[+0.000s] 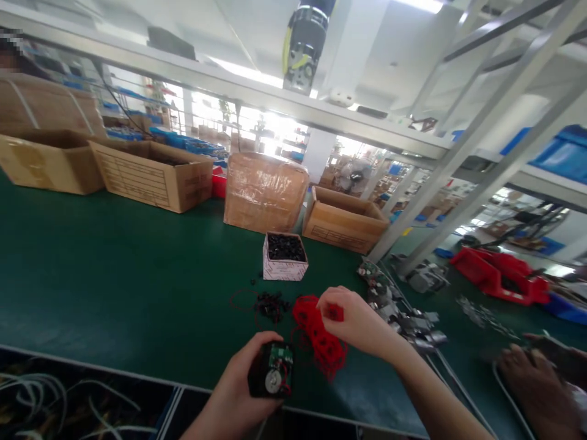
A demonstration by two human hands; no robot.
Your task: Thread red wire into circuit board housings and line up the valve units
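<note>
My left hand (241, 388) grips a black housing (258, 374) with a green circuit board, red wires and a round silver motor or disc facing up. Over a pile of red looped wire or rings (326, 351), my right hand (351, 318) has its thumb and fingers curled together at the pile's upper end. Whatever lies between those fingertips is hidden. Left of the red pile is a small heap of black parts (271, 305) with a thin red loop beside it. A small white patterned box (285, 270) full of black pieces stands behind the heap.
Cardboard boxes (266, 192) line the back of the green table (114, 275). Metal parts (403, 318) lie along its right side, near slanted metal posts (426, 177). Another person's hand (536, 379) works at the far right, below a red bin (499, 278). A dark tool (306, 49) hangs overhead.
</note>
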